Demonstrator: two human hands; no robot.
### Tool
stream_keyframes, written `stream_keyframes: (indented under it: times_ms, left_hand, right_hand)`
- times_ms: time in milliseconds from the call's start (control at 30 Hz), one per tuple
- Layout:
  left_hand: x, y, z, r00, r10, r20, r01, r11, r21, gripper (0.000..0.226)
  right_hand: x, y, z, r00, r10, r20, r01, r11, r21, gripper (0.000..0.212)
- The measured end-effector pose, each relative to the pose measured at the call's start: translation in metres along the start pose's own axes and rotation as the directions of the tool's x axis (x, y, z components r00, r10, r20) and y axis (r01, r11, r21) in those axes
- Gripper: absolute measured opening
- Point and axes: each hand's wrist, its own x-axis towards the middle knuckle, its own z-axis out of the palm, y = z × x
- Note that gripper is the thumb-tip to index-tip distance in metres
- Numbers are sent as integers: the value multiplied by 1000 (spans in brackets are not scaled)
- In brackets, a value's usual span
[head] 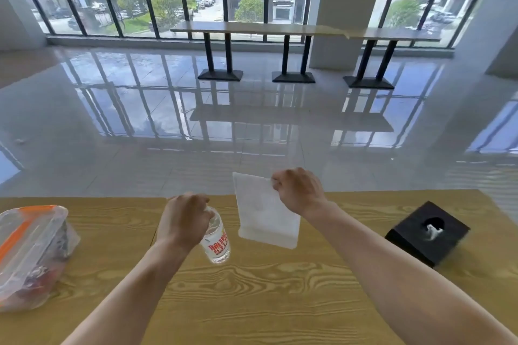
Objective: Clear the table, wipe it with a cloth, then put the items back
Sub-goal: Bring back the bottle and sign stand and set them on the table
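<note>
My left hand (182,218) grips the top of a clear water bottle (217,241) with red lettering, held above the middle of the wooden table (266,288). My right hand (298,190) pinches the upper corner of a white cloth (265,213), which hangs flat in the air just right of the bottle. Whether the bottle's base touches the tabletop is unclear.
A clear plastic bag (30,255) with an orange strip and dark contents lies at the table's left edge. A black tissue box (427,232) sits at the right. Beyond the table are a glossy tiled floor and a long bench table (280,28) by the windows.
</note>
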Motion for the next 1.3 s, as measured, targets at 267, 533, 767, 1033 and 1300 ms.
stream_keyframes:
  times_ms: [267, 533, 767, 1033, 1300]
  left_hand:
    - [-1, 106, 39, 997, 78, 30, -75, 995, -70, 27]
    - [-10, 190, 72, 988, 142, 67, -132, 982, -132, 21]
    - [-12, 226, 98, 961, 236, 141, -212, 963, -168, 19]
    - [-18, 264, 117, 917, 340, 206, -297, 931, -214, 14]
    - [-24, 313, 135, 894, 413, 172, -377, 902, -209, 28]
  right_hand:
    - [-39, 107, -44, 994, 89, -70, -88, 996, 29, 39]
    - [-78, 181, -83, 981, 153, -122, -153, 988, 12, 41]
    - [-120, 212, -106, 951, 247, -187, -255, 967, -21, 37]
    - [-166, 243, -123, 873, 439, -211, -447, 895, 13, 21]
    - [-195, 291, -158, 838, 472, -274, -500, 865, -43, 23]
